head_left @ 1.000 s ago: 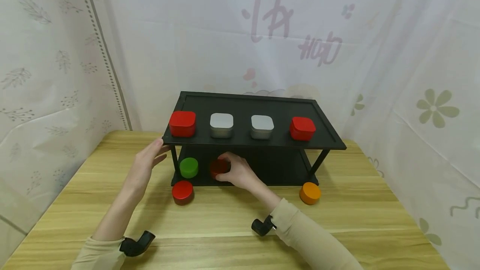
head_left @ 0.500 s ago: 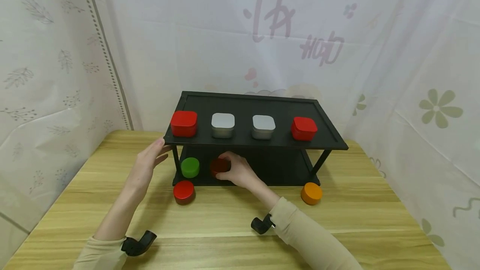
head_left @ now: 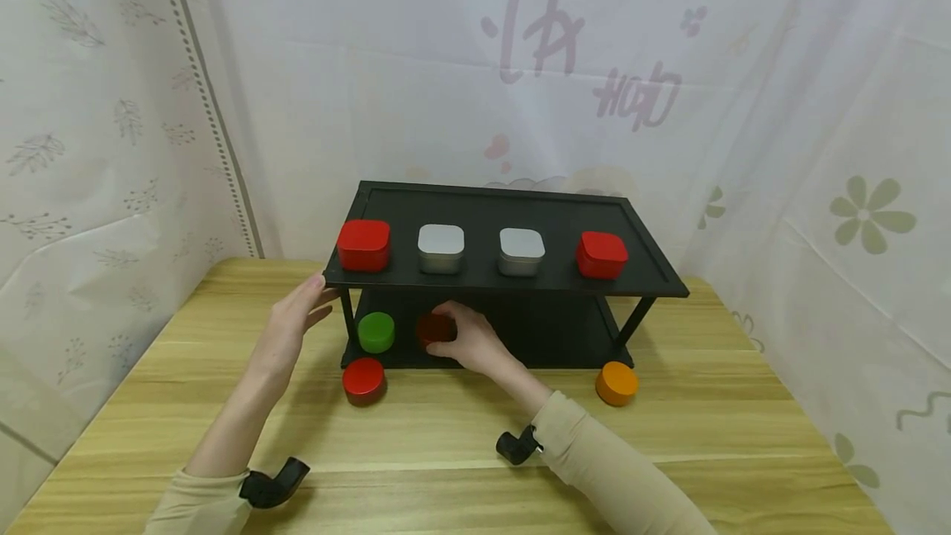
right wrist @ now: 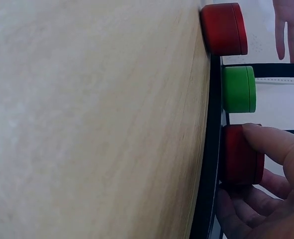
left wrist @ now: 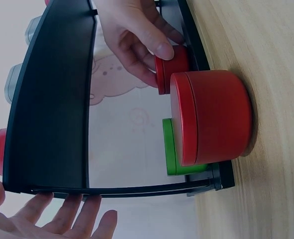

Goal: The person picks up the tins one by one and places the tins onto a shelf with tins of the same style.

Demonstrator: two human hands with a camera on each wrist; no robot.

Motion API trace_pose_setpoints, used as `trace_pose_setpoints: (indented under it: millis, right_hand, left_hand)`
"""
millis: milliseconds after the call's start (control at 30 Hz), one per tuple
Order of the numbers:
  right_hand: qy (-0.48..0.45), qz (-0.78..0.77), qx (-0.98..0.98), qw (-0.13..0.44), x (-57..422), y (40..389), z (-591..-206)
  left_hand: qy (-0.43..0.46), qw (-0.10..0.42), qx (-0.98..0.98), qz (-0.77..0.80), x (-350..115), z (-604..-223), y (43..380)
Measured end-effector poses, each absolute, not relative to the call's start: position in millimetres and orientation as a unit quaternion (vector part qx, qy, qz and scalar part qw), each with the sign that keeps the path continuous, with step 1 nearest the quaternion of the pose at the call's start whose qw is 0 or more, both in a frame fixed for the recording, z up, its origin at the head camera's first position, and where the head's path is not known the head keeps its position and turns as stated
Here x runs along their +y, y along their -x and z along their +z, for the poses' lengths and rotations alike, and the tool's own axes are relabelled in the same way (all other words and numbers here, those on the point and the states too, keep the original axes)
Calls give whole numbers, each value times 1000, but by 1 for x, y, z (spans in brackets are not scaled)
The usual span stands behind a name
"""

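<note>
My right hand (head_left: 475, 343) reaches under the top board of a black two-tier shelf (head_left: 490, 203). Its thumb and fingers grip a round red tin (right wrist: 240, 157) that sits on the lower tier. To the left of that tin stands a round green tin (head_left: 376, 333), also on the lower tier. In front of the shelf, a second round red tin (head_left: 364, 382) rests on the table. My left hand (head_left: 288, 322) is at the shelf's left end, fingers extended, touching the top board's front corner; the left wrist view shows these fingers spread along the edge.
Along the upper tier stand a square red tin (head_left: 363, 245), two silver square tins (head_left: 441, 249) and another square red tin (head_left: 602, 255). A round orange tin (head_left: 617, 384) lies near the shelf's right front leg. Patterned white cloth (head_left: 297, 106) hangs behind the wooden table (head_left: 416, 452).
Almost nothing differs. The head view has shifted very slightly, while both hands and the tins keep their places.
</note>
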State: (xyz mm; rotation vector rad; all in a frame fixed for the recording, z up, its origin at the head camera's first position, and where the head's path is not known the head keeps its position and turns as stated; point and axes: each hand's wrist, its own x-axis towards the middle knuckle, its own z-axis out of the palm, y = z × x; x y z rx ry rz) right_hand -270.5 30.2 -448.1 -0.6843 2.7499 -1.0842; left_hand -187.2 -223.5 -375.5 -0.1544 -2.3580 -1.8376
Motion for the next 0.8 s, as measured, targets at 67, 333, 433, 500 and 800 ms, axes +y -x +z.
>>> trace_pose_setpoints:
  millis: [67, 333, 433, 500, 800]
  right_hand:
    - [227, -357, 905, 53, 30, 270, -449]
    - [221, -356, 907, 46, 29, 270, -451]
    - [219, -360, 906, 42, 29, 269, -451]
    - [220, -362, 905, 39, 29, 269, -451]
    - [221, -367, 903, 43, 28, 270, -450]
  left_hand:
    - [52, 74, -787, -610, -223, -375, 187]
    - [50, 75, -790, -606, -223, -376, 187]
    - [49, 75, -789, -607, -223, -376, 187]
    - [49, 74, -787, -610, -223, -376, 188]
    - [49, 80, -787, -609, -224, -376, 187]
